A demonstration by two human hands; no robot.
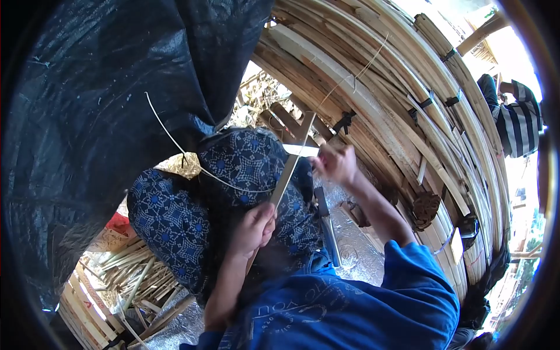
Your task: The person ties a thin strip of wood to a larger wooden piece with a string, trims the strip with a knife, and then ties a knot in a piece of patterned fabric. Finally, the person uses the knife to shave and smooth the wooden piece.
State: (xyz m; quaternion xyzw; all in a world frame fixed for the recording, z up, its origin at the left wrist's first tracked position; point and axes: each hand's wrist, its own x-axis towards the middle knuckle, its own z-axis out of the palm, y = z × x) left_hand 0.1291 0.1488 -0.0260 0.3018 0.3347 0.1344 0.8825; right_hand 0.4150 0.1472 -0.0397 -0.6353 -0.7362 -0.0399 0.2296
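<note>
My left hand [256,227] is closed around the lower part of a flat, pale strip of wood or bamboo [283,181], which slants up across my lap. In my right hand [338,167] is a knife, its fingers wrapped round the handle. The bright knife blade [298,150] points left and meets or crosses the strip near its upper end; contact is hard to tell. A thin, curved sliver [233,185] lies over the dark blue patterned cloth [239,157] on my legs. Another blade-like tool [328,227] lies beside my right thigh.
Long wooden slats [373,87], tied in bundles, fill the right side. A dark plastic sheet [111,116] hangs at left. Cut sticks [128,274] lie at lower left, and shiny foil-like sheeting [356,256] is beneath me. Another person in a striped top [518,125] is at far right.
</note>
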